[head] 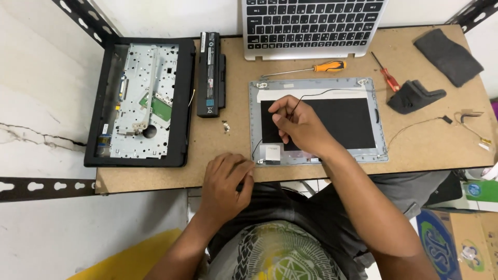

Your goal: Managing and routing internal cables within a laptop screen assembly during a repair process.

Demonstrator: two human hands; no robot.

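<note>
— How many screwdrivers do we count?
— Two: an orange screwdriver (329, 66), a red screwdriver (386, 73). One battery (210, 72).
— Our hands?
— Our right hand (301, 126) pinches the black cable (316, 94) on the lid panel (369, 148); our left hand (226, 185) rests curled, empty, at the table (233, 148) edge.

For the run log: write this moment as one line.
right hand: pinching thin black cable over grey laptop lid shell | left hand: at lid's front-left corner, grip unclear

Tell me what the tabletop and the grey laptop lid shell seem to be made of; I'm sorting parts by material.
Tabletop: looks like pressed fibreboard, matte speckled brown with raw, unfinished edges. Grey laptop lid shell: probably moulded plastic, though thin metal is possible; smooth pale grey rim with a satin sheen, and a flat black sheet covers its middle. The right hand pinches a thin black cable over it.
</note>
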